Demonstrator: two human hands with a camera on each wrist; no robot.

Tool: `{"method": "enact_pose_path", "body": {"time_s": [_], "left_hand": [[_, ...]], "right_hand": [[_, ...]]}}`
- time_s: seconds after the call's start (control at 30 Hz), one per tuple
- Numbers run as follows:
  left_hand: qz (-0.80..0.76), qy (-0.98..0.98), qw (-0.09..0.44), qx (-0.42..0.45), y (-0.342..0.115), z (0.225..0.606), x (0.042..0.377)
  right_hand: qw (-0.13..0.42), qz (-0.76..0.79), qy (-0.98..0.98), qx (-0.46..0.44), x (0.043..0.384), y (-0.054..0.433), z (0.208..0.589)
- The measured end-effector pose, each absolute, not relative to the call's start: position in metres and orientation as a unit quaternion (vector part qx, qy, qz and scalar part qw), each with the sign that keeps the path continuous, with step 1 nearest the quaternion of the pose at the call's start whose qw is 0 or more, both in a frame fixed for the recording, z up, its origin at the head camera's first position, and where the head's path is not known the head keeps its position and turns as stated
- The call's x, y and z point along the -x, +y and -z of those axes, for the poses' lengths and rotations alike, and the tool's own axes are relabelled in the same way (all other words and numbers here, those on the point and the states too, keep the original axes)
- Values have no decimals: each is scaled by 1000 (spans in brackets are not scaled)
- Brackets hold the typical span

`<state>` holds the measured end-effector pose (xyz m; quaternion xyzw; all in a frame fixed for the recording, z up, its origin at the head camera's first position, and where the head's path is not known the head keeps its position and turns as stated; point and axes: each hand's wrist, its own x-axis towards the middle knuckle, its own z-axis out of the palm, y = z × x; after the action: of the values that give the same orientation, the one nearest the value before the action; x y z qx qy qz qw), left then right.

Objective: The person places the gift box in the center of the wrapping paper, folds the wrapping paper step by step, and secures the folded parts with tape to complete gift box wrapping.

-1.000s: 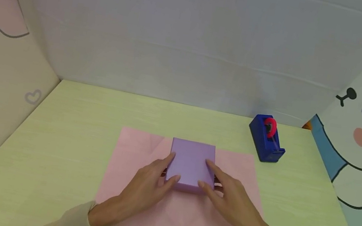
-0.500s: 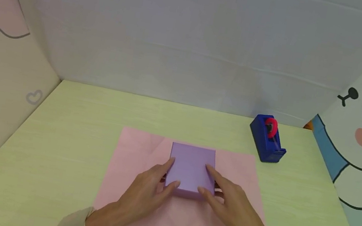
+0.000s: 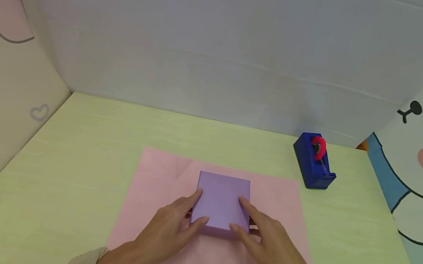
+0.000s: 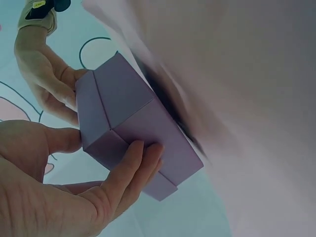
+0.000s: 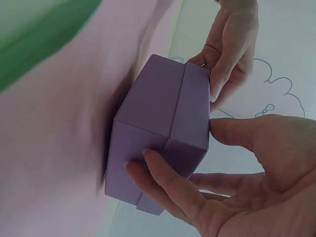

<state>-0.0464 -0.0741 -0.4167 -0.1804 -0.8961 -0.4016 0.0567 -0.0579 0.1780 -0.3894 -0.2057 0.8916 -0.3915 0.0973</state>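
A purple lidded box [image 3: 222, 202] is held between both hands over a sheet of pink paper [image 3: 169, 176]. My left hand [image 3: 167, 225] grips its left side, thumb at the near edge and index finger on the lid; other fingers press the side wall, as the left wrist view shows on the box [image 4: 133, 113]. On the opposite side my right hand [image 3: 270, 241] grips it in the same way, fingers on the wall of the box [image 5: 158, 118] in the right wrist view. The lid seam runs around the box. Its underside is hidden.
A blue tape dispenser [image 3: 314, 162] with a red roll stands at the back right, beyond the paper's corner. The pale green table [image 3: 74, 164] extends around the paper. Walls with cartoon drawings border the table left and right, and a pale wall [image 3: 217, 48] rises behind.
Both hands have brought the purple box a little nearer to the person over the pink paper. Their grip looks the same. The paper and the tape dispenser have stayed in place.
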Motion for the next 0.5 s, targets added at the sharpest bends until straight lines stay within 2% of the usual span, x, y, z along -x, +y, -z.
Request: {"method": "enact_pose_path", "body": {"time_s": [0.5], "left_hand": [[406,-893,59,183,-74,421,43]], "right_hand": [[107,396,888,207,55,180,391]]}}
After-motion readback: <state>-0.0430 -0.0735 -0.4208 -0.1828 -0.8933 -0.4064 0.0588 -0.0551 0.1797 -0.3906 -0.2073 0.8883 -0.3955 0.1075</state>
